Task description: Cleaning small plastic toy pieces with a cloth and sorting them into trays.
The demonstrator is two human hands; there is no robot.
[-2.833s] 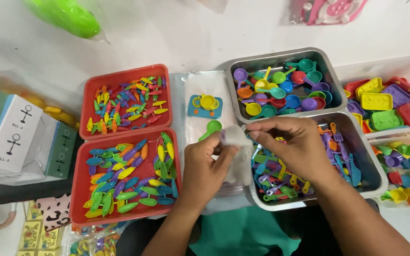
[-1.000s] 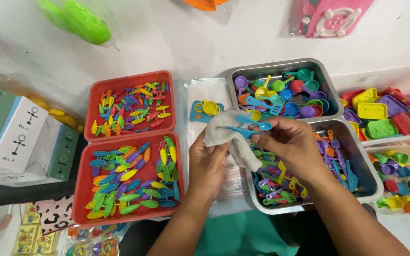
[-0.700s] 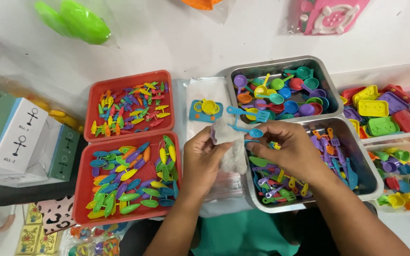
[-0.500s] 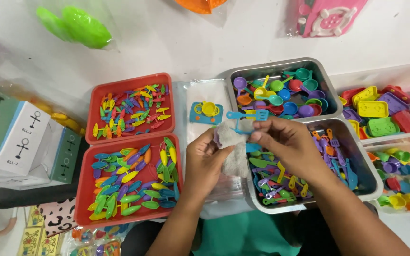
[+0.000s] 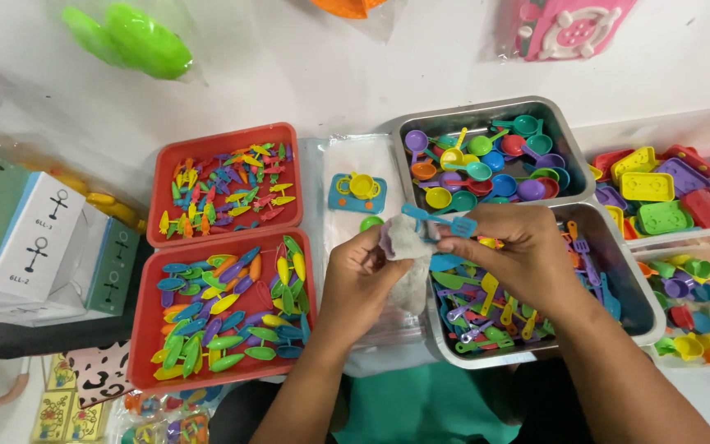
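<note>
My left hand [image 5: 359, 284] grips a small grey-white cloth [image 5: 408, 259] in front of me. My right hand [image 5: 511, 255] pinches a blue toy spatula [image 5: 441, 219], its handle end against the cloth. Both hands hover over the left edge of a steel tray [image 5: 610, 230] filled with small coloured toy utensils. A green toy piece [image 5: 370, 223] lies on a clear plastic bag [image 5: 355, 160] just beyond my left thumb. A blue toy stove with a yellow pot [image 5: 357, 190] sits on the same bag.
A second steel tray [image 5: 486, 111] of coloured toy ladles stands behind. Two red trays, the far one [image 5: 223, 136] and the near one [image 5: 143, 321], hold tiny coloured pieces at left. Clear bins [image 5: 675, 131] of toy dishes stand at right; boxes [image 5: 26, 238] at far left.
The right hand picked up blue toy utensils and worked them against the cloth; it now holds just the blue spatula. The green piece is visible again beside the cloth.
</note>
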